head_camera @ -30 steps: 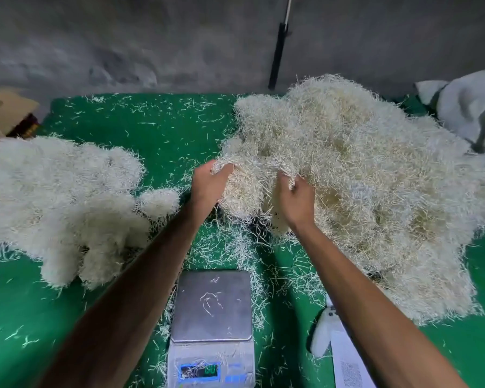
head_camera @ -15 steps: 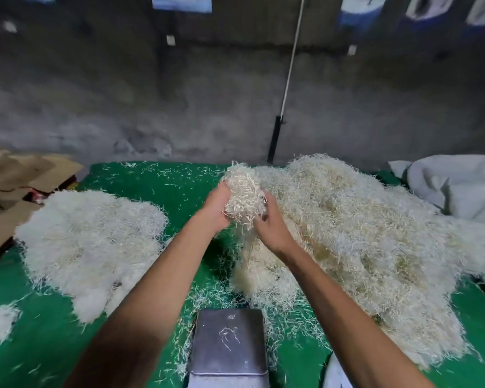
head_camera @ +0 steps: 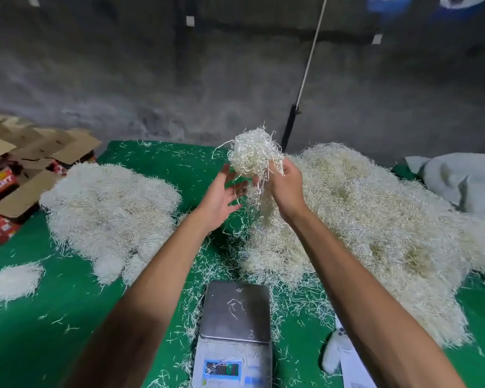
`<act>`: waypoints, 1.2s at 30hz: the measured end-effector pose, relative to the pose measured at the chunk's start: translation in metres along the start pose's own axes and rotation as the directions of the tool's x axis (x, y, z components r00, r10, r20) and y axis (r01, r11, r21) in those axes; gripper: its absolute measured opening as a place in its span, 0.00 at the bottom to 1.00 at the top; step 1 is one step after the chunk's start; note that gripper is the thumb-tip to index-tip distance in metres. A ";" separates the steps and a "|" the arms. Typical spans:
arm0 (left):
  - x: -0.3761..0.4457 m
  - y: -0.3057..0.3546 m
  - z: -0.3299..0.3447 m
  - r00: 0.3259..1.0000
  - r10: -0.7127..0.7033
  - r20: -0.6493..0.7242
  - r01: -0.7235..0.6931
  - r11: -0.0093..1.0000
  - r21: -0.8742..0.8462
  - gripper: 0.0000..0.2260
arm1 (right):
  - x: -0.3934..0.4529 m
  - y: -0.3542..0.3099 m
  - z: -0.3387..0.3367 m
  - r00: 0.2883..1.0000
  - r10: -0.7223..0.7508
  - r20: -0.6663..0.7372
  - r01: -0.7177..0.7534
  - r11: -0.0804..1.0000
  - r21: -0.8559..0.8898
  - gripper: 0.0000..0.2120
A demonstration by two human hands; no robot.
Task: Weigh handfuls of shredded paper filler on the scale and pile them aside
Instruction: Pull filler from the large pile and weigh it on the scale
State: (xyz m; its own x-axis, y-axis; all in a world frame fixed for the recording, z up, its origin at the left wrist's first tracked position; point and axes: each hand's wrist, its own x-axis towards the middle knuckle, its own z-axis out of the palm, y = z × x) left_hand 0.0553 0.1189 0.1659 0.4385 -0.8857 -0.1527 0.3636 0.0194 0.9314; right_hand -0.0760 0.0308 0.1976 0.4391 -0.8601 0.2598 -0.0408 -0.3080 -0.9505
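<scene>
From the head view, the right hand is raised above the green table, its fingers curled around a clump of shredded paper filler from which strands trail down. The left hand is just beside it, palm up, fingers straight and spread, holding nothing. The big source heap lies at the right, the weighed pile at the left. The digital scale sits near the front, with only a few strands on its steel platform. Cardboard boxes stand far left.
</scene>
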 end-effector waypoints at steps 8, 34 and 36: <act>-0.016 -0.053 0.006 0.987 -0.087 0.132 0.029 0.920 0.392 0.32 | 0.008 0.001 -0.004 0.997 0.069 -0.020 -0.067 0.994 0.081 0.34; 0.008 -0.102 0.031 0.985 -0.113 -0.129 0.164 0.839 0.519 0.07 | 0.024 -0.011 -0.009 0.954 0.284 0.091 -0.294 0.839 0.458 0.17; 0.010 -0.091 0.019 0.973 -0.123 -0.196 0.175 0.946 0.274 0.14 | 0.021 -0.001 -0.016 0.948 0.317 -0.025 -0.288 0.888 0.357 0.16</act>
State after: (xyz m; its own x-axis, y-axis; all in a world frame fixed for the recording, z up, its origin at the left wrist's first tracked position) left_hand 0.0111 0.0993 0.0861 0.5426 -0.7732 -0.3281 0.1957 -0.2635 0.9446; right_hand -0.0814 0.0068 0.2071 0.3807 -0.9233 -0.0511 0.1580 0.1194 -0.9802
